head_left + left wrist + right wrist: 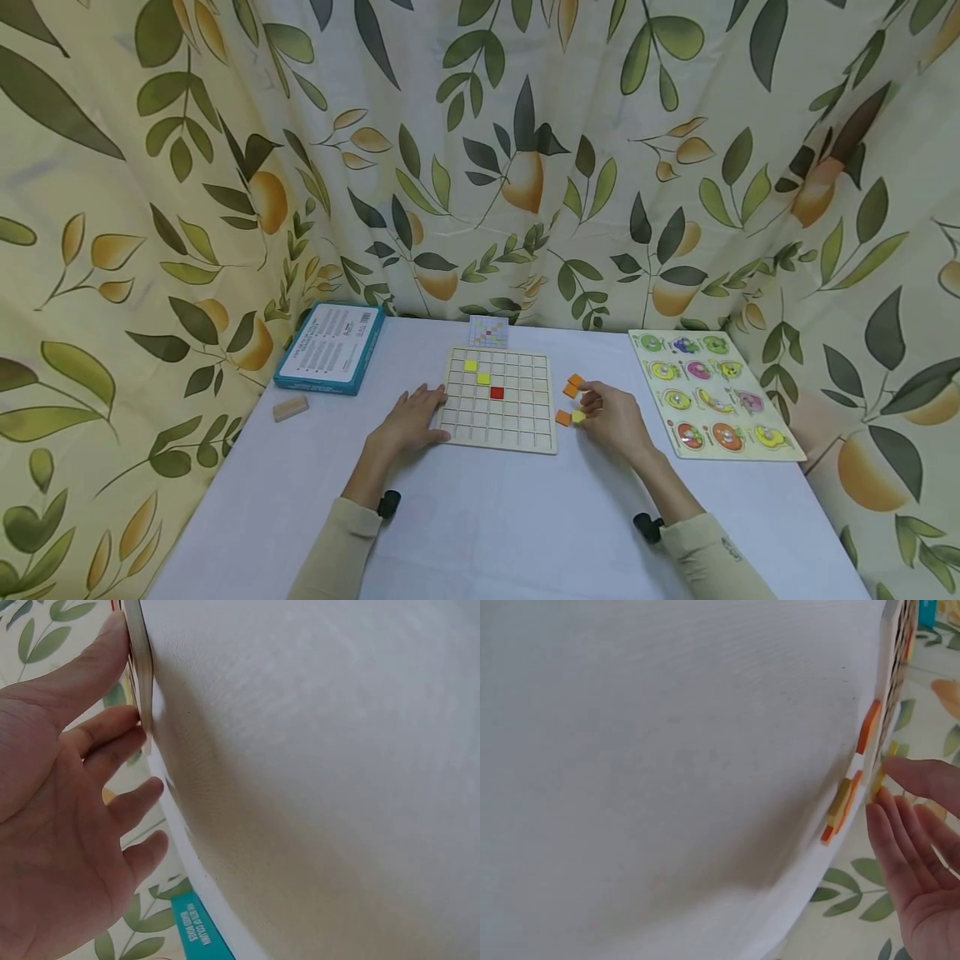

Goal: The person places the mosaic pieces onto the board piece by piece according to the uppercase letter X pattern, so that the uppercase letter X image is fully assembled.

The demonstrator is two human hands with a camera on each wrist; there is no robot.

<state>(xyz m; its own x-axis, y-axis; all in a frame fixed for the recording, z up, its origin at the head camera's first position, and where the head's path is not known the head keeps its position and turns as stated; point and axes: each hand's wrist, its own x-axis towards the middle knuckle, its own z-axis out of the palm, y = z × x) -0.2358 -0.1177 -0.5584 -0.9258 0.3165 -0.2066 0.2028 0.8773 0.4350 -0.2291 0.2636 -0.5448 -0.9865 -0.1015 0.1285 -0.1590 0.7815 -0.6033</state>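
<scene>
A wooden grid board (517,433) lies mid-table with two yellow tiles (470,364) and a red tile (497,392) set in its cells. My left hand (429,414) lies flat on the white tablecloth, its straight fingers (112,742) touching the board's left edge (139,667). Right of the board, my right hand (590,411) pinches a small yellow tile (578,416) on the cloth. In the right wrist view the thumb and fingers (891,825) close on that yellow tile (877,778). Three loose orange tiles (572,386) lie beside it, also orange tiles (868,726).
A blue box (330,347) and a small wooden block (290,407) sit at the left. A pattern card (488,332) stands behind the board. A fruit peg puzzle (712,392) lies at the right. Leaf-print curtains (480,167) enclose the table on three sides.
</scene>
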